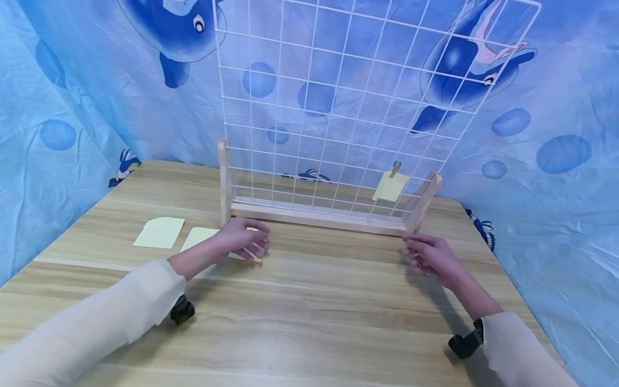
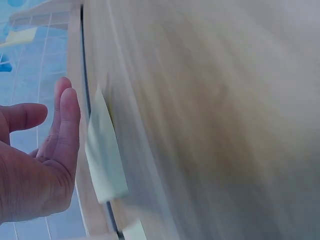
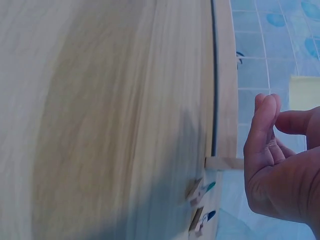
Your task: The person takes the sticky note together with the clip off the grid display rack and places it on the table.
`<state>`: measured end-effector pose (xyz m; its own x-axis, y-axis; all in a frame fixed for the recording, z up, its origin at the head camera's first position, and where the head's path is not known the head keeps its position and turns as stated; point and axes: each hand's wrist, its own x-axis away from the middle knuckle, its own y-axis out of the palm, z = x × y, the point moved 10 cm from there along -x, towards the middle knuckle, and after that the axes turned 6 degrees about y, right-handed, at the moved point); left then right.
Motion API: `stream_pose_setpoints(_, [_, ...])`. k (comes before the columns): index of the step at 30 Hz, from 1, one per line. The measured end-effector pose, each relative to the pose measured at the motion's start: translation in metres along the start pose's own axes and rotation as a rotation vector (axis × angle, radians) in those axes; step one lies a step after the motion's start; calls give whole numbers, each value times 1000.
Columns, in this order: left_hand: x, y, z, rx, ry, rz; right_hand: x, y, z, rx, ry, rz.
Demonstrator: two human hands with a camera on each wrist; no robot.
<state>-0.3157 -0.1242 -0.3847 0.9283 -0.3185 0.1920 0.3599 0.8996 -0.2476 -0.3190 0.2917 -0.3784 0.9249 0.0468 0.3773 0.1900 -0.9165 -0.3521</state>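
Note:
My left hand (image 1: 242,239) hovers over a pale yellow sticky note (image 2: 105,155) at the left end of the wooden base (image 1: 314,215). In the left wrist view its fingers are extended, the thumb stands apart, and nothing is held. My right hand (image 1: 435,258) is by the base's right foot, its thumb near the fingertips and no object visible between them. Below it in the right wrist view lie two small wooden clothespins, one with a green piece (image 3: 197,192), the other with a dark blue piece (image 3: 200,221).
A white wire grid (image 1: 505,62) rises from the base. A wooden clothespin (image 1: 396,168) fastens a yellow note (image 1: 389,188) at its lower right. Two more notes, one far left (image 1: 159,232) and one beside the left wrist (image 1: 197,236), lie on the table (image 1: 314,322). Blue dolphin cloth hangs behind.

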Motion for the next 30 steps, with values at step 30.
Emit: stream_pose_setpoints(30, [-106,119,74,277,128,60,-6,11,-85,-242,-218,1])
